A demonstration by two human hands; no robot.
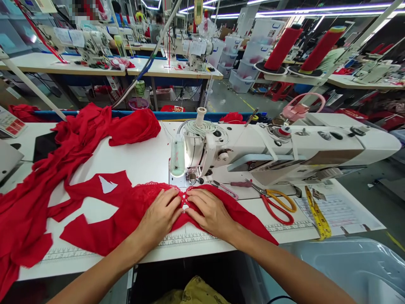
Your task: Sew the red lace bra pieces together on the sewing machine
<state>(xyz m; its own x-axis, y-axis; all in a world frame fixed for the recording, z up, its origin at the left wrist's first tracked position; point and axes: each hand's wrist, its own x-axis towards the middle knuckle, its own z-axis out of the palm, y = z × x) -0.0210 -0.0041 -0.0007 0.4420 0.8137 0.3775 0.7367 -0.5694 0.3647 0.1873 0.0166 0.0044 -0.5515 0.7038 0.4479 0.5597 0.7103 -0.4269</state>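
Note:
A red garment (126,221) with a lace edge lies across the front of the sewing machine (202,147). Its narrow middle, with small crisscross lacing (184,198), is just in front of the presser foot (191,177). My left hand (161,211) grips the cloth left of this lacing, fingertips on the lace and thumb below. On the other side, my right hand (210,211) holds the garment the same way, with its thumb spread from the fingers. Both hands rest low on the table, close together. Whatever cloth lies under my palms is hidden.
Scissors (272,202) with red and orange handles lie right of my right hand, near a yellow tape measure (318,213) and a paper sheet (341,211). A long heap of red fabric (72,143) covers the table's left. A plastic bin (348,261) stands at lower right.

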